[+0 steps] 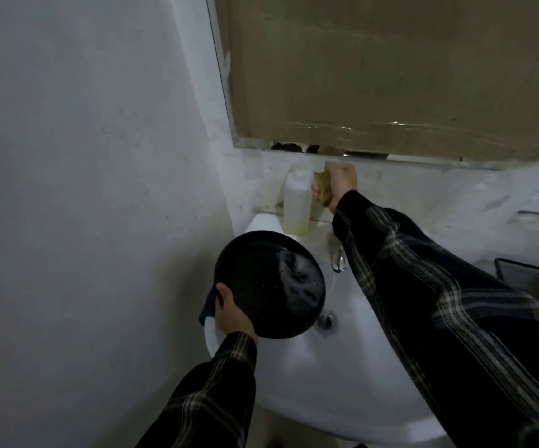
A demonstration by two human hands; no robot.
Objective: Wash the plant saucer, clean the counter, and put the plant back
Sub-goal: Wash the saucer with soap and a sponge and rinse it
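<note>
The left hand gripped the near-left rim of the black plant saucer, thumb laid over the top edge and the other fingers hidden beneath it. The saucer was held tilted above the left part of the white washbasin, its inside facing up, with a patch of soapy foam on the right half of its surface. A dark cloth showed just under the left hand at the basin's left edge.

The right hand reached to the far side of the basin, fingers curled tightly round a yellowish sponge, which it held just beside the upper part of a translucent plastic bottle. Whether the sponge touched the bottle could not be told. The bottle stood upright on the basin's far ledge against the wall, a little yellow-green liquid at its bottom.

A chrome tap sat right of the saucer, partly behind the right sleeve, and a thin stream of water fell from it toward the drain. Above the ledge hung a mirror mostly covered with brown cardboard. Both sleeves were dark plaid.
</note>
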